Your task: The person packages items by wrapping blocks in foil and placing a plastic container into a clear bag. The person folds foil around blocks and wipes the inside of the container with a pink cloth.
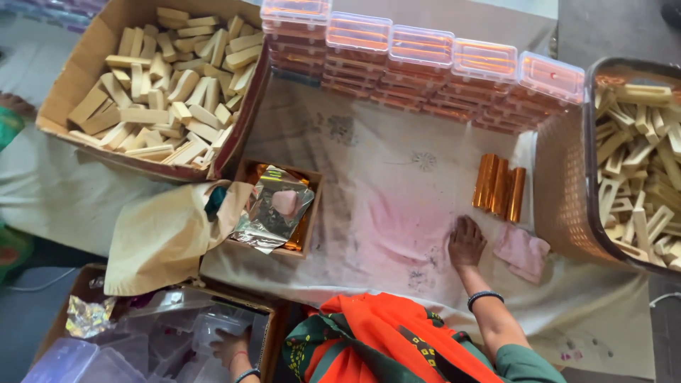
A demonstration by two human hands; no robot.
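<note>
From my feed: R hand [466, 242] lies flat, palm down, fingers loosely spread on the stained white cloth [369, 184], gripping nothing. Just right of it sits a pink pad [521, 250], soft and limp by the look, prob. light; I'd pinch it by an edge. Just beyond the hand, a row of gold foil-wrapped sticks [499, 186] lies side by side; the foil looks slick and easy to crease, so I'd take one round the middle w/ light pressure.

L hand [228, 345] is down in the near-left cardboard box [266, 333] among clear plastic cases [177, 340]; can't tell how far it's open or if it holds one.

Containers: far-left carton [71, 85] heaped w/ pale wooden-looking blocks [170, 85]; right basket [560, 191] holds more of the same. Small box [312, 213] mid-left holds foil sheets [273, 209], a pinkish piece on top. Far edge: stacks of clear lidded cases w/ orange contents [418, 71]. A tan cloth [167, 234] drapes near-left.
</note>
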